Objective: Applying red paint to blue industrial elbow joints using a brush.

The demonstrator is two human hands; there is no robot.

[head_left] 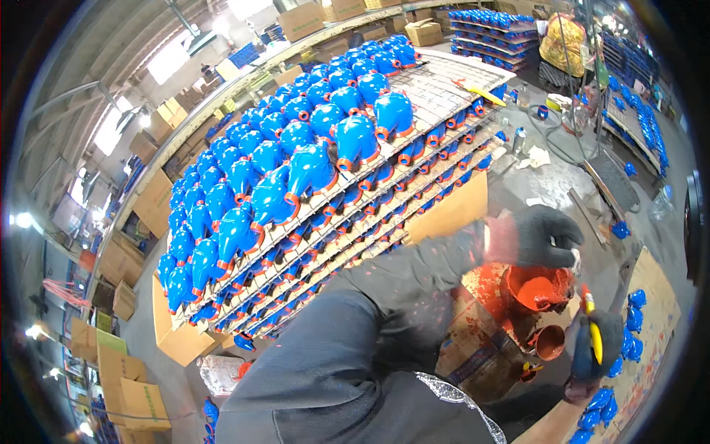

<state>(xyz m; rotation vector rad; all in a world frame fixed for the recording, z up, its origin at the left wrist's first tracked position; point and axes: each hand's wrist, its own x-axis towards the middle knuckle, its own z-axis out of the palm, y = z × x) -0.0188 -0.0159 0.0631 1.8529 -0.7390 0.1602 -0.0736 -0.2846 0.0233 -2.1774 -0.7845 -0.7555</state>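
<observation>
Beyond the yellow brush [595,339], green-printed cartons [302,21].

A factory workshop: glossy blue plastic-looking shells [355,139] are crowding wire-mesh racks [442,87] at twelve o'clock; a paint-coated red bucket [510,287] is standing at four, brown cardboard cartons [142,403] at eight.

Across the upper middle of the frame we see a tiered rack [451,74] carrying rows of glossy blue pieces [356,138] with red rims, and a yellow-handled tool [484,94] on its top tier. At lower right, our paint-flecked board [656,314] bears blue parts [634,318]. On the grey floor [551,181], right of centre, lies a crumpled white cloth [535,157] (a silvery can [519,139] stands nearby).
</observation>
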